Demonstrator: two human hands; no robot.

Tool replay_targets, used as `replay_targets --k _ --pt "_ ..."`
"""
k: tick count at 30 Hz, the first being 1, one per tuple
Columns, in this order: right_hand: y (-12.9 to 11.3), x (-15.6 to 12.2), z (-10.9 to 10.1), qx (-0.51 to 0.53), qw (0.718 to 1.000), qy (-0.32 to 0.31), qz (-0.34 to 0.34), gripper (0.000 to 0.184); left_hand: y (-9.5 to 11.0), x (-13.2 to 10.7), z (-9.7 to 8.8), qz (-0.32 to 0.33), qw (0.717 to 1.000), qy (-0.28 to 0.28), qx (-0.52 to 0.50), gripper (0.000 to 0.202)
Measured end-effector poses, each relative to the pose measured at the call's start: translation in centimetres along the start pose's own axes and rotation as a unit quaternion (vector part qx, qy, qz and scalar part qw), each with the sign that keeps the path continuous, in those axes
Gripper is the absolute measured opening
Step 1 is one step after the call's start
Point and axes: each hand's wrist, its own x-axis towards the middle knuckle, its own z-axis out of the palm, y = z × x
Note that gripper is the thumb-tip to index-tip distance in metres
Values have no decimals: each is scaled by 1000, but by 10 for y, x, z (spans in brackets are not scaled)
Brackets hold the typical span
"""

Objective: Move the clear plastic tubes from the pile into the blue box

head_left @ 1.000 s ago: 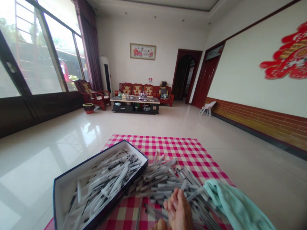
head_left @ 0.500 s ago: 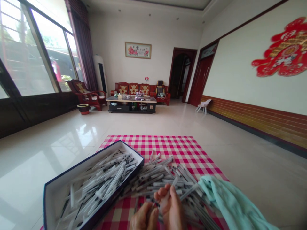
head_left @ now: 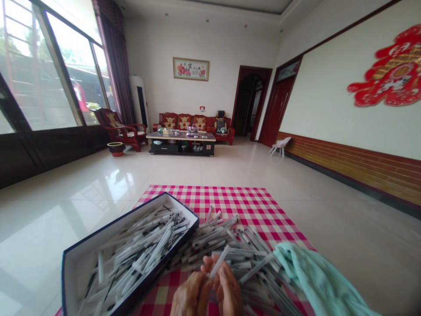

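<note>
Close together at the bottom middle of the head view are my left hand [head_left: 189,295] and my right hand [head_left: 226,287]. A slim, translucent white pen [head_left: 219,260] slants up from between them. Its lower end is hidden by my fingers. My left thumb and fingers are pinched at that lower end, and my right fingers curl round the pen's shaft. Just beyond my hands spreads a loose pile of similar pens [head_left: 245,252], several with black ends. On the left stands a blue-rimmed white box [head_left: 79,245] holding many thin white and black pen pieces [head_left: 141,254].
A pink and white checked cloth [head_left: 226,197] covers the table. Right of the pile lies a crumpled mint-green cloth [head_left: 315,276]. Farther off across the tiled floor are a black coffee table [head_left: 180,144], a red wooden sofa [head_left: 166,120] and a small pale chair [head_left: 280,145].
Both my hands have shifted a little to the left and closer together. The pen has moved left with my right hand, and my left fingers now meet its lower end.
</note>
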Motion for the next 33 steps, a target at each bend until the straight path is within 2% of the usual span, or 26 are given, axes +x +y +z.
replay_targets --k 3,5,8,11,13,15,17,19,20,22,24,26,28,30,33 --pt "4 5 -9 -1 1000 -4 7 48 -3 15 -23 43 997 -19 57 27" --pt "7 7 -14 -1 1000 4 3 46 -9 24 -43 39 992 0 122 22" --pt "9 9 -17 -13 1000 12 -15 44 -21 35 -74 -15 967 27 251 21" --pt "8 8 -14 -39 999 16 -30 45 -35 41 -95 -94 931 32 351 21" --pt "7 5 -11 -63 997 20 -48 43 -42 43 -102 -138 913 27 383 24" --pt "7 2 -7 -86 993 21 -72 39 -46 44 -103 -149 905 42 396 29" --pt "8 -1 -3 -103 990 13 -93 34 -44 45 -102 -121 912 70 386 33" --pt "8 -3 -2 -110 988 -7 -104 30 -37 44 -97 -92 932 67 345 30" --pt "8 -4 -2 -111 988 -15 -108 29 -32 43 -94 -88 943 42 317 27" --pt "8 -4 -2 -116 987 -28 -108 28 -20 40 -85 -98 958 -45 266 22" --pt "8 -4 -4 -125 986 -37 -106 28 -12 35 -73 -114 952 -148 241 25" --pt "8 -3 -4 -131 984 -40 -111 26 -9 29 -60 -128 934 -226 247 22" --pt "9 -3 -4 -130 984 -38 -119 26 -12 23 -48 -137 914 -277 263 22" --pt "10 -3 -4 -124 985 -33 -118 26 -18 18 -40 -148 896 -316 276 31" --pt "12 -3 -3 -122 985 -28 -116 28 -22 14 -33 -157 877 -351 287 41"
